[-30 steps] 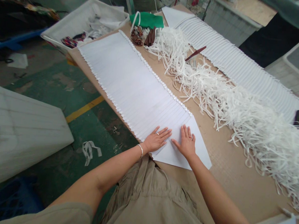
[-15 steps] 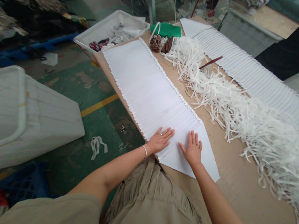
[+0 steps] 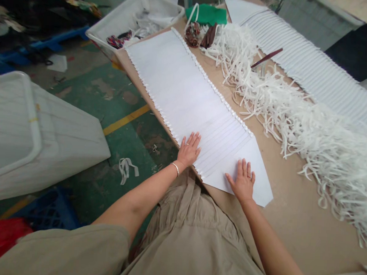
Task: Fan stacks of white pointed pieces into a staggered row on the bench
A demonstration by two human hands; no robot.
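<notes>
A long row of overlapping white fabric pieces [image 3: 186, 88], with small tabs along both edges, lies on the brown table [image 3: 302, 209]. My left hand [image 3: 189, 150] rests flat on the pieces near the table's edge, fingers stretched out. Farther right, my right hand [image 3: 242, 181] lies palm down on the nearest, fully exposed piece, its fingers spread. Neither hand grips anything. To the right of the row, a long heap of white straps [image 3: 289, 114] stretches across the table, and a dark reddish-brown stick-like tool [image 3: 267, 57] lies on it.
Beyond the straps is a second row of overlapping white pieces [image 3: 311, 50]. A green cloth [image 3: 206, 14] and brown bundles sit at the far end, beside a white bin [image 3: 99, 32]. Left on the floor stand a large white bin [image 3: 66, 139] and a blue crate [image 3: 49, 210].
My left hand has slid left and away along the pieces, widening the gap from my right hand. My right hand stays on the nearest piece. The camera view has shifted.
</notes>
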